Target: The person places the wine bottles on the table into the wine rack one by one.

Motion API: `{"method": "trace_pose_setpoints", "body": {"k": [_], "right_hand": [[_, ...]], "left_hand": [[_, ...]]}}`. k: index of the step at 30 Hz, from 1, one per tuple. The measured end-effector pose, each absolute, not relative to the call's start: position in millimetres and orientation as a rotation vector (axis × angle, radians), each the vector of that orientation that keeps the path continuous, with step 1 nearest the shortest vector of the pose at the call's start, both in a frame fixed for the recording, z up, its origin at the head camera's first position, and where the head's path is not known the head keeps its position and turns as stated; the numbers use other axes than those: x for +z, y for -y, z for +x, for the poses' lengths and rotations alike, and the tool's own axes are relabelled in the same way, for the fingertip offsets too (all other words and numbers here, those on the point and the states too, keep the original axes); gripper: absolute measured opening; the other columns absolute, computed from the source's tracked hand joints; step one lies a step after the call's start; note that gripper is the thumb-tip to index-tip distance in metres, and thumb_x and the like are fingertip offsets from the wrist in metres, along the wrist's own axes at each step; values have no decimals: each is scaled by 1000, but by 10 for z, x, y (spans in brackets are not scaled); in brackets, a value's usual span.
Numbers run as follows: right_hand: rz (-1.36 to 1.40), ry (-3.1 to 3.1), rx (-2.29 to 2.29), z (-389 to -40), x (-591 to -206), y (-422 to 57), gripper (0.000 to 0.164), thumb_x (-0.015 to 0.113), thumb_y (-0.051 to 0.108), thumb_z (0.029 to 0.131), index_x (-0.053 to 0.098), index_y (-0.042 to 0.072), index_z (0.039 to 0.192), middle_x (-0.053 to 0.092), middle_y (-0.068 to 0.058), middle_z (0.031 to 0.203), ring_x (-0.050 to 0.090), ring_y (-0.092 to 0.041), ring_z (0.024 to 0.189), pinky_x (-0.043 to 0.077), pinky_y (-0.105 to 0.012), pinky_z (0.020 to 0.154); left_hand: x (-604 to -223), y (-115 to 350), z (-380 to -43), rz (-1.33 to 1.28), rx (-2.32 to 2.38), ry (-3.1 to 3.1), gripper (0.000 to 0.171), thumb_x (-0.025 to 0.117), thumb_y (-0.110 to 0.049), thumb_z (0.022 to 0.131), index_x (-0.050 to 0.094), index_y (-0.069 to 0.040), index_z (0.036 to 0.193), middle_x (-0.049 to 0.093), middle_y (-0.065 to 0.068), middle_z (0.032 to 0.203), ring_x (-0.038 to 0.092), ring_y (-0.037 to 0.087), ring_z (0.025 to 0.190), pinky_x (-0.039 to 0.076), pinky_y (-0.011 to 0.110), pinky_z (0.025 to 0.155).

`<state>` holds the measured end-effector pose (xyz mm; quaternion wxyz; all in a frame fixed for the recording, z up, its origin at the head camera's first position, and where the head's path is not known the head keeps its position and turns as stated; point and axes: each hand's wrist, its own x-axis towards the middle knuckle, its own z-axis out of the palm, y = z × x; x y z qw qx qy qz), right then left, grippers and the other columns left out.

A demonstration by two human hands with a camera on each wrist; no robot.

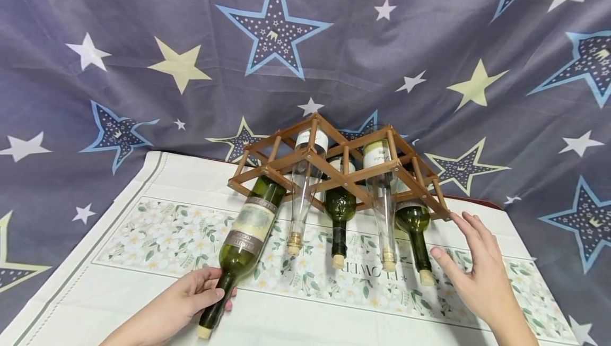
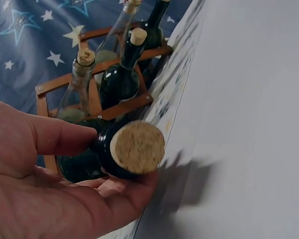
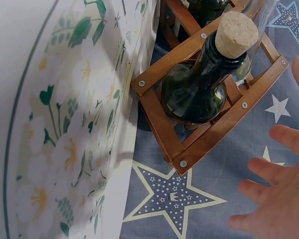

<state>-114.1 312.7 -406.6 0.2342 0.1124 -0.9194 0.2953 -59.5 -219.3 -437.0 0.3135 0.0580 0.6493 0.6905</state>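
Observation:
My left hand (image 1: 198, 295) holds a green wine bottle (image 1: 248, 229) by its dark neck, thumb on one side and fingers beneath. The bottle slants, its cork (image 2: 138, 147) towards me and its base at the left end of the wooden wine rack (image 1: 346, 181); how far in the base sits is hidden. Several other corked bottles lie in the rack: clear ones (image 1: 300, 202) and green ones (image 1: 340, 205). Beside the rack's right end is my right hand (image 1: 479, 271), fingers spread and holding nothing. In the right wrist view, its fingers (image 3: 271, 172) appear apart from the rack.
A white tablecloth (image 1: 267, 319) with a printed flower band (image 1: 157, 234) covers the table. Behind the rack hangs a dark cloth (image 1: 363, 70) patterned with stars. The corked necks of the racked bottles stick out towards me.

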Motion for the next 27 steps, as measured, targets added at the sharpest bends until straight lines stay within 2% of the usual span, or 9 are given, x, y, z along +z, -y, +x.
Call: {"method": "trace_pose_setpoints", "body": {"k": [3, 7, 15, 17, 27], "right_hand": [[306, 2527, 812, -1134, -4059, -3123, 79, 80, 24, 82, 45, 22, 152, 33, -13, 157, 25, -37, 144, 21, -71, 105], [304, 2530, 808, -1129, -4056, -3124, 79, 80, 25, 83, 44, 23, 153, 32, -12, 157, 25, -36, 144, 21, -71, 105], [308, 2531, 806, -1131, -4067, -3123, 78, 79, 25, 84, 43, 23, 153, 32, -11, 158, 24, -35, 145, 21, -70, 106], [306, 2534, 806, -1129, -4066, -3121, 78, 79, 26, 84, 43, 24, 154, 31, -11, 158, 24, -35, 145, 21, -71, 105], [293, 2557, 801, -1133, -4050, -3117, 77, 77, 27, 86, 42, 25, 154, 30, -12, 158, 23, -38, 145, 20, -72, 104]], "left_hand": [[-4362, 2154, -598, 142, 1849, -1678, 64, 48, -14, 105, 14, 26, 142, 58, 22, 126, 62, 32, 110, 52, 39, 89], [-4348, 2119, -601, 167, 1876, -1660, 62, 49, -12, 105, 16, 26, 141, 58, 24, 124, 61, 32, 110, 51, 37, 91], [-4307, 2054, -654, 132, 1891, -1691, 67, 50, -16, 105, 11, 23, 145, 56, 25, 126, 61, 34, 110, 49, 34, 93], [-4301, 2041, -666, 130, 1879, -1723, 66, 50, -17, 105, 15, 23, 144, 57, 25, 123, 61, 34, 109, 49, 33, 92], [-4299, 1993, -716, 110, 1898, -1744, 72, 52, -18, 104, 8, 22, 146, 57, 25, 124, 62, 32, 109, 48, 33, 95]]}}
